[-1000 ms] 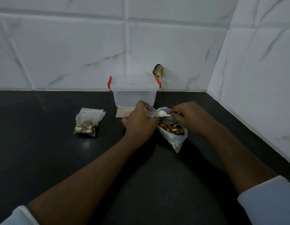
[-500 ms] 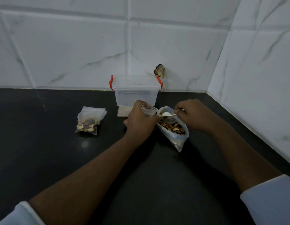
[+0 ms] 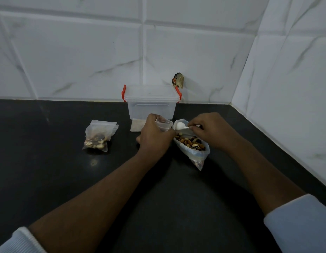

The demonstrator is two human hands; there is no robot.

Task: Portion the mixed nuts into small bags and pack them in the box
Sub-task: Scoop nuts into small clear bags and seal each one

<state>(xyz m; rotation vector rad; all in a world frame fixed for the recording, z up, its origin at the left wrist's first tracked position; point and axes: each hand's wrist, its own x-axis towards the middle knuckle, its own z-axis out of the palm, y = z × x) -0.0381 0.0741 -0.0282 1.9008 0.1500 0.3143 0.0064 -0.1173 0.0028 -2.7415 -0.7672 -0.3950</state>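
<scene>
From the head view, our left hand [image 3: 154, 136] has its fingers curled round a clear small bag [image 3: 164, 124] and holds it upright with the mouth open. Our right hand [image 3: 211, 128] pinches the handle of a white spoon [image 3: 180, 126] between thumb and fingertips. The spoon's bowl sits just right of the held bag's mouth, above the open bag of mixed nuts [image 3: 191, 145] that lies on the counter [image 3: 158, 189] under the right hand's grip. We cannot tell whether the bowl carries nuts. We judge the step to be spooning a portion into the small bag. The next move calls for bringing the bowl over the held mouth and tipping it without spilling, while the left grip keeps the mouth wide. Filled bags [image 3: 99, 136] lie well to the left of the left hand. The box [image 3: 151, 103] stands just beyond both grips with its lid on, and a flat stack of empty bags [image 3: 137, 126] lies before it, so packing is not yet begun.
</scene>
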